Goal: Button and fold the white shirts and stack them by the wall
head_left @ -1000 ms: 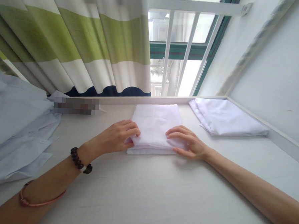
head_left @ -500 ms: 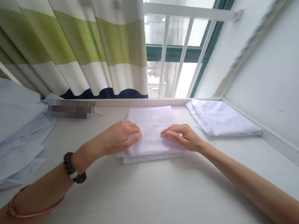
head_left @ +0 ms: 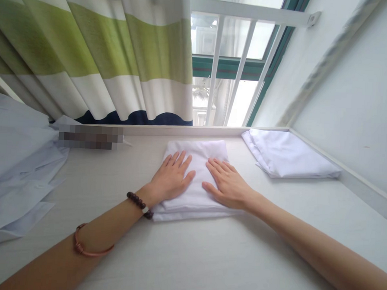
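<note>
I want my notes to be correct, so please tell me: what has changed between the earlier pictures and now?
The folded cloth has come slightly nearer. The left hand and right hand, earlier curled near its edges, now lie flatter on top, fingers spread. The second cloth, at right, and the pile, at left, stayed in place.

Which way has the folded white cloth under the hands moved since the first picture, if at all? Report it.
Yes, toward the camera: the near edge of the folded white cloth lies farther from the raised back ledge than before.
</note>
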`<action>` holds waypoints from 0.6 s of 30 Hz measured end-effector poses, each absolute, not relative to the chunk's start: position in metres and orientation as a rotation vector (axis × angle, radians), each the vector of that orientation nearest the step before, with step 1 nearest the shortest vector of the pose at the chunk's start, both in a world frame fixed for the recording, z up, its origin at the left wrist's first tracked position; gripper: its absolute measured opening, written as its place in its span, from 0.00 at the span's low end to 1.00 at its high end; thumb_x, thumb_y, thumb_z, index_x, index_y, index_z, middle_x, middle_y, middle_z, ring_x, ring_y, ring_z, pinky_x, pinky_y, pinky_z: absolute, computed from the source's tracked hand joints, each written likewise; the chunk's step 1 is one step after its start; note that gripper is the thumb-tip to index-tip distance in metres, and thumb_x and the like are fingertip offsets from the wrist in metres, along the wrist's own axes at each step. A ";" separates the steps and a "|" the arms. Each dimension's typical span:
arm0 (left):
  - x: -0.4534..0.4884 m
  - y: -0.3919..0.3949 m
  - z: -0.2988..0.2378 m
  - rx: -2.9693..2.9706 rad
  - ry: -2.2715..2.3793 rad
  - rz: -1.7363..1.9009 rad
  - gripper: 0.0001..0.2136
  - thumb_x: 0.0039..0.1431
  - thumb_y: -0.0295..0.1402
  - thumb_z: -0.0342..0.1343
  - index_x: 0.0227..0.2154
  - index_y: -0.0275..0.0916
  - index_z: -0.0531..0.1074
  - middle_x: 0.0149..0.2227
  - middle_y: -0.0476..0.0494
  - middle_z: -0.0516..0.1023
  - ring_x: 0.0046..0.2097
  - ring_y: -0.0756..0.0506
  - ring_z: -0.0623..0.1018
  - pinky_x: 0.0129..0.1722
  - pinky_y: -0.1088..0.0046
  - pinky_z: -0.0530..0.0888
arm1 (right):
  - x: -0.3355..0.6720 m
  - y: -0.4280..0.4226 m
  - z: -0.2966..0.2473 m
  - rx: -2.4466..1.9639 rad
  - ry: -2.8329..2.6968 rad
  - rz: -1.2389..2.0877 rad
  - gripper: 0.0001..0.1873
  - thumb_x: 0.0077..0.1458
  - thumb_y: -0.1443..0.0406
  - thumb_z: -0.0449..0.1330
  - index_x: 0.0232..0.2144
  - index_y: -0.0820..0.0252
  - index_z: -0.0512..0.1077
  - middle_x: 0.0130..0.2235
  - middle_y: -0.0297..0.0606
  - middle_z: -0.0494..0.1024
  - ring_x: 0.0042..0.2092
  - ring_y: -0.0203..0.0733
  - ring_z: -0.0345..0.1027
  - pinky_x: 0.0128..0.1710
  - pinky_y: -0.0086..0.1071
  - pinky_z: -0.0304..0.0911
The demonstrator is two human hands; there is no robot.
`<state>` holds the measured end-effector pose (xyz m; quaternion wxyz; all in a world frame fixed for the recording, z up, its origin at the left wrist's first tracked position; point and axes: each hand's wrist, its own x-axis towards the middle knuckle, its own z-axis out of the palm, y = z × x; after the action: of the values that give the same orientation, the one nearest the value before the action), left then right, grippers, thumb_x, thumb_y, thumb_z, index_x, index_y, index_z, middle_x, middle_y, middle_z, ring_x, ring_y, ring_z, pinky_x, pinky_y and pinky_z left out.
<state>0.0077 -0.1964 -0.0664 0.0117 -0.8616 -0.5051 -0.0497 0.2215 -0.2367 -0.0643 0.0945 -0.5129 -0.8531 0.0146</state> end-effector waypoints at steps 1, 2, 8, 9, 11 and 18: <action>0.003 -0.196 -0.062 -2.741 -1.540 -0.125 0.28 0.66 0.45 0.37 0.64 0.34 0.52 0.67 0.35 0.47 0.67 0.36 0.48 0.64 0.54 0.48 | 0.222 -0.241 -0.058 -1.492 -2.549 0.051 0.37 0.62 0.48 0.42 0.62 0.71 0.56 0.65 0.52 0.54 0.66 0.54 0.45 0.63 0.48 0.44; 0.000 -0.193 -0.056 -2.803 -1.498 -0.086 0.27 0.66 0.44 0.36 0.64 0.36 0.53 0.67 0.36 0.48 0.67 0.37 0.50 0.64 0.54 0.49 | 0.223 -0.244 -0.052 -1.456 -2.565 0.060 0.35 0.63 0.49 0.42 0.61 0.69 0.60 0.63 0.51 0.58 0.65 0.54 0.49 0.61 0.48 0.48; 0.009 -0.152 -0.035 -2.690 -1.614 -0.230 0.25 0.68 0.37 0.31 0.58 0.30 0.62 0.61 0.31 0.63 0.63 0.39 0.61 0.61 0.55 0.55 | 0.227 -0.199 -0.035 -1.487 -2.368 -0.048 0.27 0.65 0.56 0.41 0.58 0.63 0.64 0.62 0.46 0.61 0.64 0.50 0.52 0.62 0.45 0.45; 0.013 -0.147 -0.039 -2.640 -1.661 -0.264 0.26 0.67 0.39 0.32 0.60 0.29 0.58 0.63 0.30 0.60 0.64 0.37 0.58 0.62 0.53 0.51 | 0.229 -0.188 -0.041 -1.535 -2.369 -0.039 0.27 0.65 0.56 0.42 0.59 0.63 0.62 0.64 0.47 0.59 0.64 0.50 0.50 0.63 0.46 0.43; 0.016 -0.141 -0.052 -2.624 -1.700 -0.276 0.28 0.66 0.43 0.33 0.62 0.30 0.54 0.66 0.33 0.53 0.66 0.37 0.53 0.63 0.54 0.50 | 0.231 -0.172 -0.055 -1.607 -2.352 -0.020 0.27 0.65 0.56 0.43 0.61 0.61 0.59 0.65 0.47 0.56 0.65 0.50 0.47 0.63 0.46 0.42; -0.013 -0.140 -0.072 -2.739 -1.686 -0.267 0.32 0.64 0.49 0.33 0.65 0.32 0.48 0.68 0.37 0.44 0.68 0.40 0.45 0.65 0.60 0.48 | 0.230 -0.173 -0.056 -1.670 -2.291 -0.033 0.25 0.62 0.54 0.45 0.56 0.56 0.65 0.54 0.47 0.69 0.57 0.51 0.61 0.56 0.45 0.54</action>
<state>-0.0128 -0.1401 -0.0725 -0.0430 -0.8479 -0.5219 -0.0827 0.2303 -0.1727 -0.0559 0.1525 -0.5820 -0.7987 -0.0115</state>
